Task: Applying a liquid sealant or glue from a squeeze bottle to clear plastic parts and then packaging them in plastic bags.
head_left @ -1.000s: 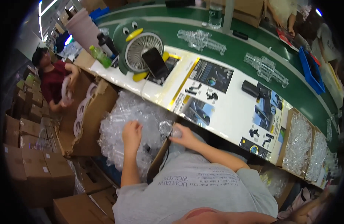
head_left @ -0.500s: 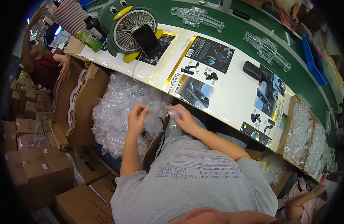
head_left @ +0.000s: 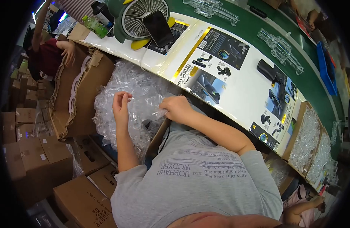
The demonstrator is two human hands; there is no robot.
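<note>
A large heap of clear plastic pieces (head_left: 139,81), wrapped or bag-like, fills the space in front of me, left of the table edge. Over its left part my left hand (head_left: 122,103) is raised, fingers loosely bent and thumb a little apart, with nothing visible between them. At the heap's right side my right hand (head_left: 177,109) is closed, back of the hand up, its fingertips pinching clear plastic. The exact shape of that piece is hidden by the fingers and the shiny heap behind.
A torn cardboard box (head_left: 84,102) stands left of the heap. On the table (head_left: 160,72) are a green fan (head_left: 144,19), a phone (head_left: 158,32) and a black device (head_left: 270,72). Clear plastic parts (head_left: 283,51) lie on the green conveyor. Filled boxes (head_left: 306,138) stand right. A co-worker's hand (head_left: 68,51) shows at far left.
My hands have moved apart: the left went left and up, the right slightly left and turned with its back up. The view has shifted a little.
</note>
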